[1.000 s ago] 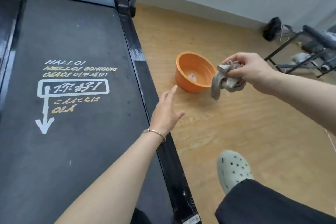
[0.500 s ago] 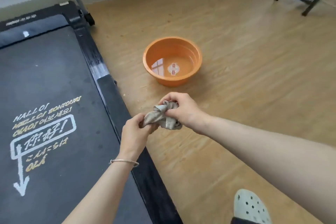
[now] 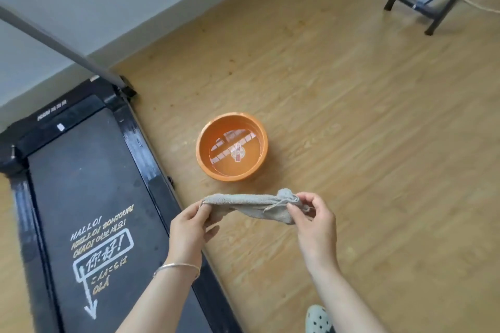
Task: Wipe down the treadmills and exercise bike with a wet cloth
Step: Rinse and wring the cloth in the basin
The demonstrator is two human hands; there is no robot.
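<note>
here, both hands, left hand (image 3: 189, 227) and right hand (image 3: 313, 220), are gripping a grey cloth (image 3: 251, 205) in closed fingers over wood flooring (image 3: 365, 130), an orange basin (image 3: 201, 149) sitting beside the treadmill (image 3: 89, 170).

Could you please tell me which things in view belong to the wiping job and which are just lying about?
Job:
cloth, stretched between left hand and right hand
orange basin of water
treadmill

Lying about:
black metal frame
pale clog

Both forearms are being left bare, no sleeves showing. A thin silver bangle (image 3: 177, 267) is being worn on the left wrist. A pale perforated clog (image 3: 318, 319) with round holes is being worn on one foot, beside dark clothing at the frame's bottom edge.
</note>
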